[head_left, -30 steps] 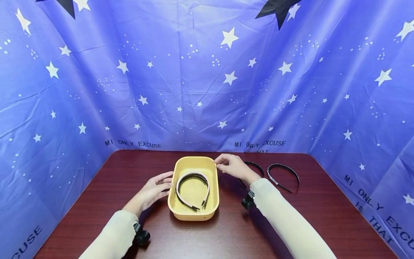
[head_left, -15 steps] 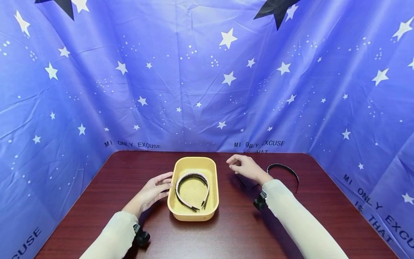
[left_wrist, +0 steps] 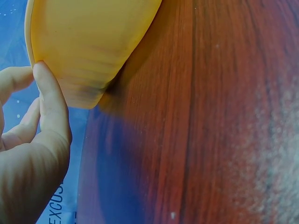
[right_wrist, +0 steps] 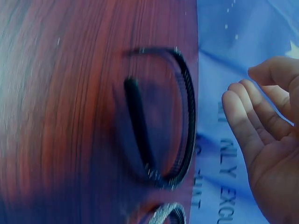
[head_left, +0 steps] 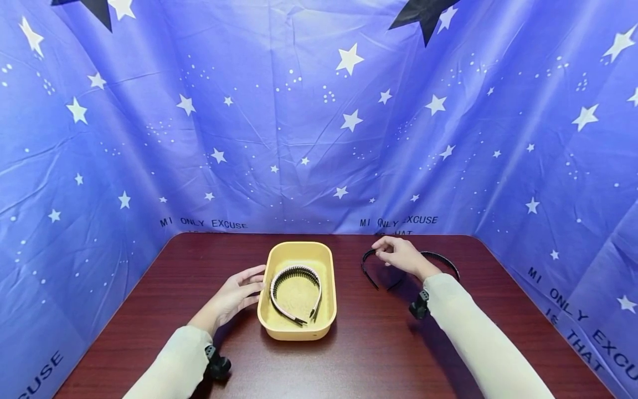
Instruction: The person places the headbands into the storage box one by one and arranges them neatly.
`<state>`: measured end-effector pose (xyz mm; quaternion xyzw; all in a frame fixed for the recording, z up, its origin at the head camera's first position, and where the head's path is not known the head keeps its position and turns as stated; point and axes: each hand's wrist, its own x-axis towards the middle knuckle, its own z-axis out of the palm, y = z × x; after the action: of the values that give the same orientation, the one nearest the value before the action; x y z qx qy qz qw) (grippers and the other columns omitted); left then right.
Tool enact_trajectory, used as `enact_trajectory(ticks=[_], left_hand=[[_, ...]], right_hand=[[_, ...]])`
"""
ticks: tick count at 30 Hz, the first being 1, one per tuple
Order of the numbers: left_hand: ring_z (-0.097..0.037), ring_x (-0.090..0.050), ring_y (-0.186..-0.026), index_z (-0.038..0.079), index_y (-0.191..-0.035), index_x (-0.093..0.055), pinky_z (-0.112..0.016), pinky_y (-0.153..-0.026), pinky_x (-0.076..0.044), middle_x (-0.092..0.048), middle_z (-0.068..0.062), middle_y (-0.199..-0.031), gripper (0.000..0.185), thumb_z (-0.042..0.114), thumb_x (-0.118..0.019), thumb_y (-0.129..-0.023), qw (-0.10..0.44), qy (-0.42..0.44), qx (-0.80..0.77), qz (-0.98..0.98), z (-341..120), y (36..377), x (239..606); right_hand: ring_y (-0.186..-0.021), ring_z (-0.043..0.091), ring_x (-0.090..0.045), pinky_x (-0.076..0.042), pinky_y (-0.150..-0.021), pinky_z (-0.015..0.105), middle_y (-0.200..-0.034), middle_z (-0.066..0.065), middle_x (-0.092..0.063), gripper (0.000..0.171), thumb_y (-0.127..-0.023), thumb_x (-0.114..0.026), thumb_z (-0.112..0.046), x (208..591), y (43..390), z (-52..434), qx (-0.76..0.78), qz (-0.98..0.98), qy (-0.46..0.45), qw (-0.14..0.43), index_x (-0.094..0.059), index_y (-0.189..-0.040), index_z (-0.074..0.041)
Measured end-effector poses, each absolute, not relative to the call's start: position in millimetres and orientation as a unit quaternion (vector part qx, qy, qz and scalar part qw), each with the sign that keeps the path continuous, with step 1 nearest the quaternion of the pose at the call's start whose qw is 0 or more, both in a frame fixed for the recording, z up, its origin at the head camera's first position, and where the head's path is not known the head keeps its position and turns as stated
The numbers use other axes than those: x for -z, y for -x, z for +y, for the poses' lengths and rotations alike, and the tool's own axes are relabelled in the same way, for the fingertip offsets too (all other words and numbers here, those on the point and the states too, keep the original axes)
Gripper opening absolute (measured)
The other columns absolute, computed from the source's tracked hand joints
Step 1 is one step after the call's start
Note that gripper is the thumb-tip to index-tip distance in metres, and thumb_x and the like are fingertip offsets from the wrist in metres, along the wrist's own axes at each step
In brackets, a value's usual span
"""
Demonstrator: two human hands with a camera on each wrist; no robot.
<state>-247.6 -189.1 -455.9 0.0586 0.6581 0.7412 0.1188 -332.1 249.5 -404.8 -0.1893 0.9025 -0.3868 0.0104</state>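
In the head view a yellow box (head_left: 297,334) stands mid-table. Inside it lies a pale-topped headband (head_left: 319,285) with black comb teeth. My left hand (head_left: 230,296) is at the box's left side, loosely bent fingers touching the outer wall near the rim. In the left wrist view a fingertip meets the rim of the box (left_wrist: 93,37). My right hand (head_left: 405,257) is over the right of the table, over a black headband (head_left: 367,269) that it partly covers. The right wrist view shows relaxed fingers holding nothing, apart from the black headband (right_wrist: 190,107).
A second dark, glittery headband (head_left: 445,257) lies farther right, partly hidden behind the right wrist. The reddish-brown table (head_left: 319,366) ends at a blue star-printed curtain (head_left: 279,166) on the far side and both flanks.
My right hand has left the box's right rim and moved right to the black headband, uncovering its left part. The left hand and the box have stayed in place.
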Motion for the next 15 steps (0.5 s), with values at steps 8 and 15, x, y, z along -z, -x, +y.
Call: enact_trajectory(ticks=[8, 15], left_hand=[[-0.015, -0.063, -0.104, -0.003, -0.153, -0.033, -0.031, -0.088, -0.056, -0.053, -0.024, -0.134, 0.063, 0.0, -0.06, -0.097, 0.119, -0.061, -0.743, 0.656, -188.9, 248.0, 456.5], [-0.015, -0.063, -0.103, -0.003, -0.153, -0.033, -0.031, -0.087, -0.056, -0.054, -0.022, -0.133, 0.062, 0.0, -0.061, -0.096, 0.118, -0.058, -0.743, 0.657, -189.2, 247.9, 456.4]], right_hand=[[-0.08, 0.035, -0.066, -0.058, -0.07, 0.041, -0.1, 0.016, -0.068, 0.024, -0.096, -0.061, -0.008, 411.5, 332.7, 274.8, 0.377, 0.912, 0.16, 0.004, -0.065, -0.117, 0.002], [-0.08, 0.038, -0.064, -0.057, -0.069, 0.047, -0.099, 0.015, -0.068, 0.024, -0.096, -0.06, -0.007, 413.2, 333.3, 287.2, 0.371, 0.918, 0.137, 0.005, -0.065, -0.117, 0.003]])
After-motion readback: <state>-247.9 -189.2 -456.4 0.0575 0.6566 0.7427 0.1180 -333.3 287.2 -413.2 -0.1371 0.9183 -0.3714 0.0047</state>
